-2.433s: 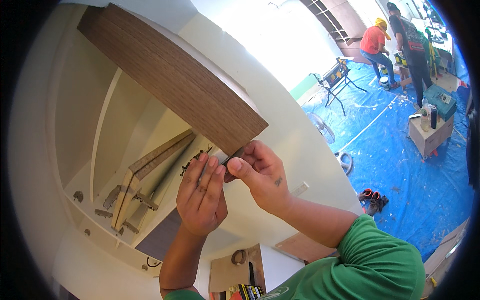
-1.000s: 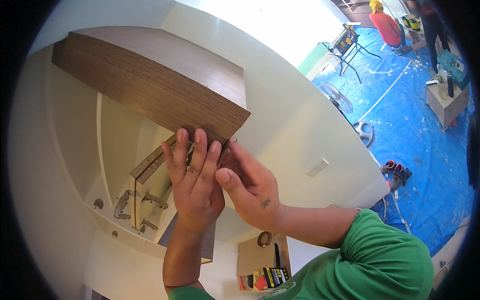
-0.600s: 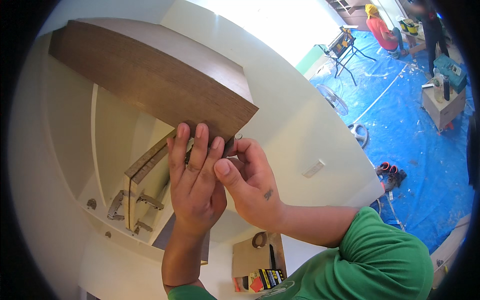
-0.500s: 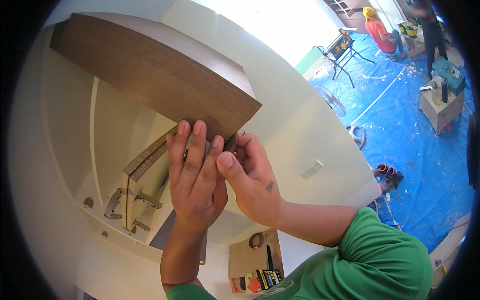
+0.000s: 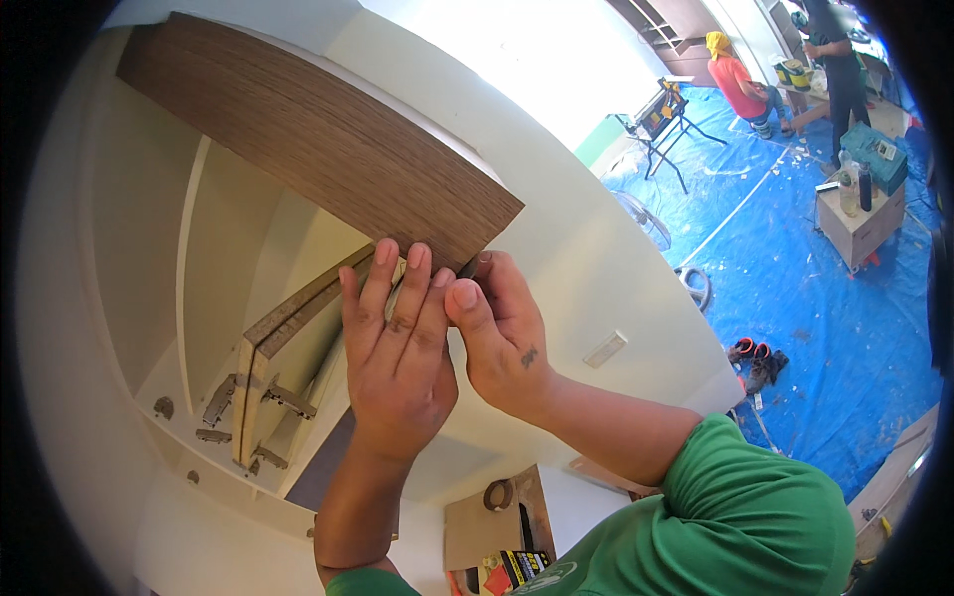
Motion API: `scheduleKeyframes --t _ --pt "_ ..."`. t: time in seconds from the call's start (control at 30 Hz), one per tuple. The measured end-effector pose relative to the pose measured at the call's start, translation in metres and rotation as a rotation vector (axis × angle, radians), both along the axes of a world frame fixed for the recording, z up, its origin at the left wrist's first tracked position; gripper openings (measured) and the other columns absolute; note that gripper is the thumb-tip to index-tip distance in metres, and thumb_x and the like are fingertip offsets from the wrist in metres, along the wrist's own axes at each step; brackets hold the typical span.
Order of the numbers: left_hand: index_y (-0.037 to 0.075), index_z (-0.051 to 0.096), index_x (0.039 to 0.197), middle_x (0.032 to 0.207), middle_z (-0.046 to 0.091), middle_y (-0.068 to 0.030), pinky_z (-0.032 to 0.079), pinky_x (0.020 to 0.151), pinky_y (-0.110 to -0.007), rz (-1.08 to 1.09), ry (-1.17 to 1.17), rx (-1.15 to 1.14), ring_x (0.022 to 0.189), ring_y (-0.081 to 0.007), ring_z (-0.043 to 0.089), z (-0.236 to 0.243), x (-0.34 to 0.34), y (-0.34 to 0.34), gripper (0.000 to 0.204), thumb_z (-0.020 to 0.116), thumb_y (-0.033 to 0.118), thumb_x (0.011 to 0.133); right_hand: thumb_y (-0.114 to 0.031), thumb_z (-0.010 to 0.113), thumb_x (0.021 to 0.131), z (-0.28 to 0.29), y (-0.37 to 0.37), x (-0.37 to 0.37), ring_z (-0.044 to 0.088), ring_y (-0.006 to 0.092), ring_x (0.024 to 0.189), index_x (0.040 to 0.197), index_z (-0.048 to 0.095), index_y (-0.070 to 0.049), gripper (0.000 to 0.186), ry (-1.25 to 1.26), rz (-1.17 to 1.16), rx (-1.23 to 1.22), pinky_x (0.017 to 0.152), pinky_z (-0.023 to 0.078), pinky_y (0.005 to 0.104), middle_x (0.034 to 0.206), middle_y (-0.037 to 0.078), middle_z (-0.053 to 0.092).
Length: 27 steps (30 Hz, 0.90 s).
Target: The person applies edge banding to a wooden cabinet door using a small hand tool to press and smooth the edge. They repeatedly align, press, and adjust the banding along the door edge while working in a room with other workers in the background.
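A brown wood-grain panel (image 5: 318,129) slants across the upper left, its free corner pointing right. My left hand (image 5: 400,372) lies against its lower edge, fingers stretched out with the tips on the wood; its thumb is hidden. Just beside it, at the panel's corner, my right hand (image 5: 504,348) is closed in a pinch, thumb toward me. A small dark flat piece (image 5: 468,268) shows at the fingertips of this hand, mostly covered, so its kind is unclear. Beneath the panel, two door leaves (image 5: 298,308) stand together, with metal hinges (image 5: 288,399) on them.
A pale cabinet side (image 5: 586,288) rises to the right. Below are a brown tape roll (image 5: 498,494) and a box with black-and-yellow print (image 5: 524,567). Blue sheeting (image 5: 715,278) covers the floor, bearing a saw stand (image 5: 666,129), shoes (image 5: 760,366) and a crate (image 5: 863,223). Two people are farther off.
The view has shifted slightly, moving the room leftward in the picture. Both hands stay at the panel's corner, the left still flat, the right still pinching.
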<state>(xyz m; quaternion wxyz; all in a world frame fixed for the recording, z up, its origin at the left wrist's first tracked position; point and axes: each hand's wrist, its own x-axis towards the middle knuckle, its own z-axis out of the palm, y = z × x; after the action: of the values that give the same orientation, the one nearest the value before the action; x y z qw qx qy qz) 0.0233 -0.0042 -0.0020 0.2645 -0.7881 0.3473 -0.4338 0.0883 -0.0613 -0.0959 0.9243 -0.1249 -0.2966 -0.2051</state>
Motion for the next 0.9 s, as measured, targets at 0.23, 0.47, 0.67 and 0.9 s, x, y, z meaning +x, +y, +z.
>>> scheduleKeyframes --t 0.23,0.47,0.67,0.9 --pt "0.002 0.068 0.131 0.147 0.059 -0.0153 0.025 0.121 -0.06 0.045 -0.006 0.063 0.143 -0.0404 0.047 0.006 -0.003 0.0 0.034 0.06 0.001 0.098 -0.031 0.061 0.106 0.002 -0.004 0.0 0.054 0.0101 0.083 0.104 0.052 0.001 0.034 -0.01 0.076 0.038 0.072 0.049 0.0276 0.09 0.005 0.06" --pt "0.002 0.068 0.13 0.145 0.061 -0.0129 0.024 0.12 -0.064 0.052 -0.06 0.064 0.142 -0.0359 0.049 0.0 -0.001 -0.004 0.035 0.06 0.002 0.096 -0.03 0.06 0.107 0.0 -0.008 0.005 0.056 0.0099 0.085 0.104 0.053 0.002 0.032 -0.039 0.14 0.024 0.072 0.05 0.0275 0.092 0.005 0.06" --pt "0.002 0.069 0.128 0.144 0.063 -0.012 0.026 0.119 -0.065 0.061 -0.101 0.077 0.14 -0.0338 0.052 0.0 0.002 -0.008 0.034 0.061 0.002 0.095 -0.028 0.057 0.108 0.0 -0.013 0.002 0.057 0.0099 0.091 0.11 0.052 0.002 0.03 -0.044 0.252 0.072 0.08 0.055 0.0288 0.096 0.004 0.06" --pt "0.001 0.071 0.126 0.143 0.063 -0.0122 0.028 0.119 -0.063 0.095 -0.124 0.097 0.139 -0.0331 0.054 0.001 0.001 -0.016 0.034 0.059 0.004 0.094 -0.029 0.055 0.109 0.001 -0.02 0.003 0.058 0.0102 0.091 0.111 0.052 0.002 0.031 -0.061 0.342 0.101 0.082 0.056 0.0302 0.099 0.004 0.06"
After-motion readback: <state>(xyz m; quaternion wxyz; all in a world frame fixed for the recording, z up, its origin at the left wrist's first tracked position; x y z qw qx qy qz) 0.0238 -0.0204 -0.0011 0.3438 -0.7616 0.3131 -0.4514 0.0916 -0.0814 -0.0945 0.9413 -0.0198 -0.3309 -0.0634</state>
